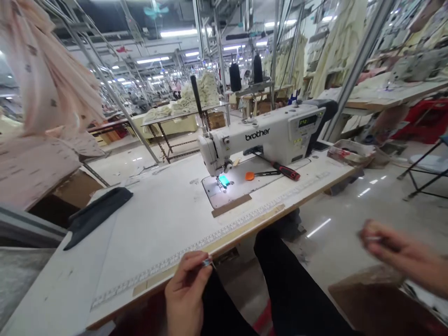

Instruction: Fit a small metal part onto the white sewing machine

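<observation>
small metal piece (206,262) pinched in left grip (187,289) at table edge (245,233); right grip (388,249) blurred, closure unclear.

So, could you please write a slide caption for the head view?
Left hand pinches a small metal piece at the table edge before a sewing machine; right hand blurred.
</observation>
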`<state>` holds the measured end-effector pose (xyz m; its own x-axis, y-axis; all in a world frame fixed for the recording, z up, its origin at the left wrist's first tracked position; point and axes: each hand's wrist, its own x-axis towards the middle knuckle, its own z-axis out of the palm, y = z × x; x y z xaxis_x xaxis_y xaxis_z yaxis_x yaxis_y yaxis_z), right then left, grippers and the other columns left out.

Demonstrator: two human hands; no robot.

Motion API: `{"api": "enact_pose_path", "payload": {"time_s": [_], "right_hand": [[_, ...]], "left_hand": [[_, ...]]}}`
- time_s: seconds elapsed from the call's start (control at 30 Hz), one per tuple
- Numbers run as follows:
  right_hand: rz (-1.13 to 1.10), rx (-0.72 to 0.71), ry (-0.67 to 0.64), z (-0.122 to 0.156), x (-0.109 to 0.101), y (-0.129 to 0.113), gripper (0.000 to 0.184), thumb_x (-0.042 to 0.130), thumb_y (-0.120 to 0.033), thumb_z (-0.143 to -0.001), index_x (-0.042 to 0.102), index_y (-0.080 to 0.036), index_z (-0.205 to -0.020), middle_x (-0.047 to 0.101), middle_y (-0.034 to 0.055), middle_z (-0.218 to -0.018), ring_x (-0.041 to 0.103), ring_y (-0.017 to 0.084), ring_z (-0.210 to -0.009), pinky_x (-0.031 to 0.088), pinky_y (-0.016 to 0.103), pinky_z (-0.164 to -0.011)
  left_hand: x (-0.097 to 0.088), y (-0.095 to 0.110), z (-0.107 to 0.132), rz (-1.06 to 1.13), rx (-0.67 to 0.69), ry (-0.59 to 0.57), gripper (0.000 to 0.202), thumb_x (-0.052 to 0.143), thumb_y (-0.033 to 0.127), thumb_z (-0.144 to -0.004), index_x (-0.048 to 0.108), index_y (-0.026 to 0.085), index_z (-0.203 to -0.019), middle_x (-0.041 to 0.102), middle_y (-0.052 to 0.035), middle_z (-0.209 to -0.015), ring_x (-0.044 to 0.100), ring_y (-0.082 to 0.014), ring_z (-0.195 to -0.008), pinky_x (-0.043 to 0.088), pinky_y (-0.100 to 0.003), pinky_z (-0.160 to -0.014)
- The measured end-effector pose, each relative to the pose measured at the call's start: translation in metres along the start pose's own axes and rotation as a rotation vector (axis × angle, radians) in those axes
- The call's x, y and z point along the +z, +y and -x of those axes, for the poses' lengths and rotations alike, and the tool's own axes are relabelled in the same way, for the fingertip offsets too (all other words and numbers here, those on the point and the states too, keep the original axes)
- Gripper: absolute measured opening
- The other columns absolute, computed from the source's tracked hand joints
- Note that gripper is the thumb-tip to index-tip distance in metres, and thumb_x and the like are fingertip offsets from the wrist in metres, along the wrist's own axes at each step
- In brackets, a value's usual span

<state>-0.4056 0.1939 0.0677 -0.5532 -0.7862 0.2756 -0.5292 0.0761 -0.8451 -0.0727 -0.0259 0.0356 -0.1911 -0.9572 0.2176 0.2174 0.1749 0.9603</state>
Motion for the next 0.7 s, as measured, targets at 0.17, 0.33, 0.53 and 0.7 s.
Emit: {"api": "enact_pose_path", "payload": {"time_s": [0.17,0.33,0.53,0.7], "right_hand": [[-0.095,-0.089,-0.42,-0.062,0.115,-0.06,0.031,0.061,-0.047,-0.08,0.048,-0.02,-0.074,0.05,0.0009,-0.069,0.044,0.012,-0.062,0.041,0.026,-0.056],[-0.23,0.017,-0.521,-0.099,0.187,-0.095,0.025,0.07,-0.034,-0.072,0.053,-0.02,-0.082,0.051,-0.0013,-0.08,0.038,0.009,-0.061,0.033,0.023,-0.056],[-0.342,-0.069,-0.512,-0.099,0.195,-0.095,0.028,0.078,-0.03,-0.067,0.062,-0.019,-0.087,0.055,0.0009,-0.089,0.047,0.011,-0.072,0.033,0.022,-0.057],[-0.382,-0.219,-0.422,-0.088,0.197,-0.092,0.009,0.073,-0.022,-0.073,0.068,-0.017,-0.079,0.058,0.0008,-0.079,0.051,0.01,-0.069,0.037,0.023,-0.061]], "left_hand": [[0.019,0.003,-0.03,-0.067,-0.153,0.045,0.03,0.081,0.039,-0.057,0.067,0.02,-0.076,0.067,-0.003,-0.08,0.062,-0.016,-0.079,0.053,-0.02,-0.073],[0.025,0.005,-0.048,-0.316,0.063,-0.096,0.012,0.07,0.034,-0.071,0.068,0.022,-0.074,0.062,-0.0026,-0.078,0.058,-0.0169,-0.078,0.046,-0.025,-0.071],[0.036,0.009,-0.049,-0.349,0.209,-0.189,0.011,0.063,0.026,-0.08,0.069,0.027,-0.089,0.058,-0.0015,-0.083,0.056,-0.0142,-0.078,0.044,-0.026,-0.069],[0.051,0.006,-0.034,-0.278,0.08,-0.144,0.025,0.059,0.023,-0.08,0.05,0.027,-0.103,0.057,0.0037,-0.085,0.056,-0.0111,-0.084,0.042,-0.027,-0.085]]}}
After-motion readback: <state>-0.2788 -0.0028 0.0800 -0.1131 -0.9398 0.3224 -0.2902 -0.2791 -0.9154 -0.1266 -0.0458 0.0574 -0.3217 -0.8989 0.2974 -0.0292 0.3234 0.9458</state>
